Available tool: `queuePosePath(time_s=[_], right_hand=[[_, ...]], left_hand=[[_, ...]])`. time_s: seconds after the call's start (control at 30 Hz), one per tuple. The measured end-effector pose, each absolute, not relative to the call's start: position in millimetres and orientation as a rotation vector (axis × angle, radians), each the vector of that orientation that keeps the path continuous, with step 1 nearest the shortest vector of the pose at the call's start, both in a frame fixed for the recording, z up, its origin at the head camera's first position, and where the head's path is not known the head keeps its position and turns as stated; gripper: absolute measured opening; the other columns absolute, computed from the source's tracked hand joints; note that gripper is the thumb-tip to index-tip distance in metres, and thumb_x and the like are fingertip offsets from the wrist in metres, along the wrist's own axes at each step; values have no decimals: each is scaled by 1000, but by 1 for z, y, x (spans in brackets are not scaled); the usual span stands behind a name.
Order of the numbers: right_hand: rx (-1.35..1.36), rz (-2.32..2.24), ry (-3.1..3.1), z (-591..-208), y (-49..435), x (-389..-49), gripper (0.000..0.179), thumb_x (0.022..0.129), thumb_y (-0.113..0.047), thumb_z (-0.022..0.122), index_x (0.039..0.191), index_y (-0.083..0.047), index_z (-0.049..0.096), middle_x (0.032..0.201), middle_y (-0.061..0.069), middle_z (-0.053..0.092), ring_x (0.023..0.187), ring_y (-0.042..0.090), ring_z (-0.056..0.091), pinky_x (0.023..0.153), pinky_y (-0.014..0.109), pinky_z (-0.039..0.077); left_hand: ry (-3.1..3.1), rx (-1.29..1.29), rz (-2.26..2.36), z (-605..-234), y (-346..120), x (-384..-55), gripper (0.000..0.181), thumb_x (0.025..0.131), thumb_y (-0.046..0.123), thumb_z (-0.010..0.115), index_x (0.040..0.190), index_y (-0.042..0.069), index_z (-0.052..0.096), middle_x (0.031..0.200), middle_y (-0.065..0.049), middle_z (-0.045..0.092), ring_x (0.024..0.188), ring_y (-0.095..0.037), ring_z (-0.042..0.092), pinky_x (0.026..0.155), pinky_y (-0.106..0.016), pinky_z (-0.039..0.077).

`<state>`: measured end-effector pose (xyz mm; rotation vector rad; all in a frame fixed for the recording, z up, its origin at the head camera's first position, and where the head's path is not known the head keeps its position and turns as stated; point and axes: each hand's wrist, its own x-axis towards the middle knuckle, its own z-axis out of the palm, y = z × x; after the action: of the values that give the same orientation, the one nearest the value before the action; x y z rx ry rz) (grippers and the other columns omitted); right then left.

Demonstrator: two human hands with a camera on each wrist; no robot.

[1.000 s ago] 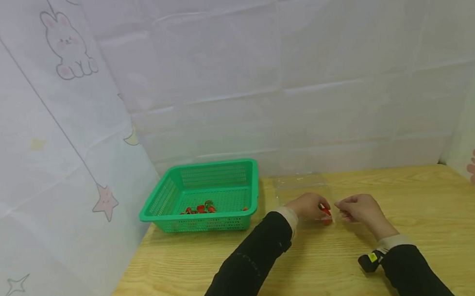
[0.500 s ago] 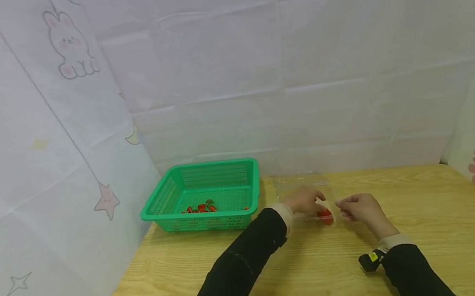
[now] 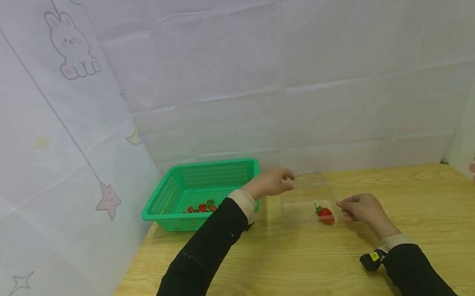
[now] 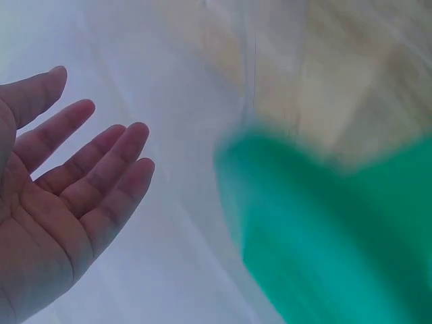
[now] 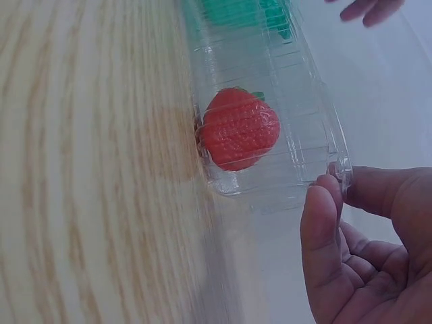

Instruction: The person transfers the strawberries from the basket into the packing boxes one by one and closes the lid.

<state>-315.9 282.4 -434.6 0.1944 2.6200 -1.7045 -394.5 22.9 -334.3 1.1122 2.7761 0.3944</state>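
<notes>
A clear plastic clamshell box [image 3: 295, 212] stands on the table with its lid [image 3: 311, 178] raised at the back. One red strawberry [image 3: 325, 215] with a green stem lies inside, near the right end. My right hand [image 3: 360, 209] pinches the box's right rim between thumb and fingers, as the right wrist view shows close up. Above the right rim of the green basket [image 3: 202, 223], my left hand [image 3: 270, 182] is in the air with nothing in it. Its fingers [image 4: 111, 162] are spread and relaxed in the left wrist view.
Several small red strawberries [image 3: 202, 207] with green leaves lie at the front of the basket. The wooden table [image 3: 304, 267] reaches back to a white curtain [image 3: 298, 63]. Printed side curtains hang at left and right.
My left hand let go of the strawberry in the box, rose out and moved left to the basket's edge. My right hand stays at the box rim.
</notes>
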Motion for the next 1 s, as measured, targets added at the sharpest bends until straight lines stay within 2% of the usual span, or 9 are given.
queuePosePath(time_s=[0.27,0.53,0.77,1.0], right_hand=[[197,-1726,2615,-437,282,-316,41,98,-18,61,117,18,56,88,19,67,73,21,67,64,34,58],[179,-1712,2616,-435,284,-317,41,98,-19,60,117,18,56,87,16,67,72,19,66,65,33,57],[199,-1710,2618,-439,284,-319,41,98,-19,59,118,17,56,86,13,67,73,19,66,65,32,57],[200,-1707,2615,-438,285,-319,42,99,-20,60,119,17,56,91,18,67,76,22,67,66,33,58]], left_hand=[[2842,997,497,-317,-37,-401,36,99,29,59,131,11,61,128,-9,59,117,-23,56,92,-34,48],[2827,840,578,-341,-74,-416,39,98,28,61,131,6,60,127,-11,60,117,-27,56,92,-38,48],[2802,726,597,-362,-90,-421,34,98,22,62,127,5,63,128,-13,58,114,-29,58,89,-39,50],[2769,697,498,-381,-94,-426,34,96,22,64,125,4,65,131,-13,57,117,-31,55,91,-42,49]])
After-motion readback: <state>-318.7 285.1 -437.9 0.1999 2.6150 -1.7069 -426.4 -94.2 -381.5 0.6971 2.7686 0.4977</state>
